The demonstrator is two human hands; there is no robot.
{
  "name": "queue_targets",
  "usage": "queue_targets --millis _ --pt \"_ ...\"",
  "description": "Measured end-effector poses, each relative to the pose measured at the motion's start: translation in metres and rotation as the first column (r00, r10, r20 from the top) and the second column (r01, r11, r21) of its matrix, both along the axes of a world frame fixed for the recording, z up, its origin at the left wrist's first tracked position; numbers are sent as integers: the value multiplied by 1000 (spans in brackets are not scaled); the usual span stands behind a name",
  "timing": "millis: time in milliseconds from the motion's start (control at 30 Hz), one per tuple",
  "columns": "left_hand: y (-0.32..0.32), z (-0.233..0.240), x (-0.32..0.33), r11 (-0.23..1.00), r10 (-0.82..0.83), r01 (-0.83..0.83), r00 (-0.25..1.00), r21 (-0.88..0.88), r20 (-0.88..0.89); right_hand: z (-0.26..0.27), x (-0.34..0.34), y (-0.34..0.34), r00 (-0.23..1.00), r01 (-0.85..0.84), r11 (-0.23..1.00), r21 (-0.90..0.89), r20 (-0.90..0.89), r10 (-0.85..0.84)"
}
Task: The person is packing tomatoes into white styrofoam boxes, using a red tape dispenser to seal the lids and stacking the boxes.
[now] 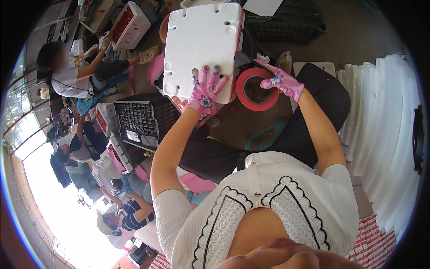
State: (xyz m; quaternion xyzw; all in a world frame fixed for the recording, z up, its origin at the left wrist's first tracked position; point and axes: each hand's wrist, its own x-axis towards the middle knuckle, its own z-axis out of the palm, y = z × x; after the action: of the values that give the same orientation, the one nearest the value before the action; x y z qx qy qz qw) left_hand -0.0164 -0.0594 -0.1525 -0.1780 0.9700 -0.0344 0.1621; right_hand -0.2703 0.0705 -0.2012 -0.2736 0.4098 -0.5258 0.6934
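Observation:
A closed white polystyrene foam box [201,43] lies before me, with red tape showing along its right side. My left hand [206,90], in a pink flowered glove, rests on the box lid near its front edge, fingers spread. At the box's right side, my right hand [280,82], in a matching glove, grips a tape dispenser by its dark handle. The dispenser carries a large roll of red tape [240,89], and its dark head [242,60] is against the box's side. What lies beneath the box is mostly hidden.
Black plastic crates stand at the left [137,117] and beyond the box [285,23]. Stacked white foam lids [373,111] rise at my right. Upper left, a co-worker [72,74] handles a foam box of red fruit [124,28]. Other people work lower left.

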Motion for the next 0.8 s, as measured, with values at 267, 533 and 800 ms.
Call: queue_targets --millis 267,533,800 --pt "23 -23 -27 975 212 -219 968 -33 -137 22 13 37 954 292 955 50 -89 -287" --pt "27 -24 -53 915 400 -403 904 12 -150 30 82 139 986 137 967 216 61 -154" --pt "16 -20 -58 955 296 -295 954 -41 51 17 39 96 964 -149 979 138 -200 174"
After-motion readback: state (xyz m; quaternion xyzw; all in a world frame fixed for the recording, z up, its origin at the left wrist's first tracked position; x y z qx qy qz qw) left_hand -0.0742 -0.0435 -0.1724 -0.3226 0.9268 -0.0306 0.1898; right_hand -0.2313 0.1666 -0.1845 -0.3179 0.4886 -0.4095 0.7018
